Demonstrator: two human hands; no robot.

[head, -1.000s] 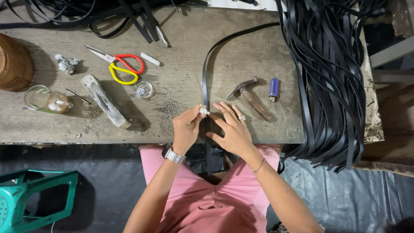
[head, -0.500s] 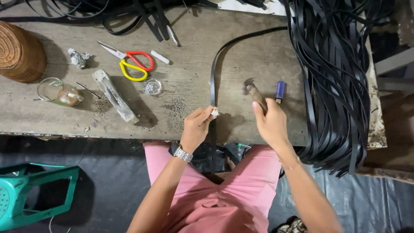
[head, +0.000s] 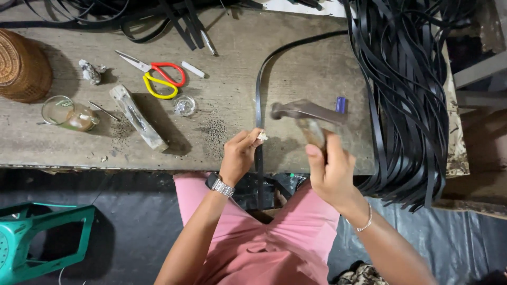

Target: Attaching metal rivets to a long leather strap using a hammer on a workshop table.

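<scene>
Small craft workshop: worn wooden bench [head: 158, 153], heaps of black straps [head: 406, 95], hammer [head: 309, 113], scissors [head: 158, 76], scattered small tacks [head: 214, 132].

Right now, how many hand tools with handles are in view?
2. A hammer is gripped in the right hand above the table; scissors with red and yellow handles lie farther back left. Others may be hidden under the black strips.

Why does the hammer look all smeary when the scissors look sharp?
In the head view the hammer in the right hand is blurred, as a moving thing would be, while the scissors lying on the table are crisp; the left hand pinching the black strap is sharp too.
</scene>
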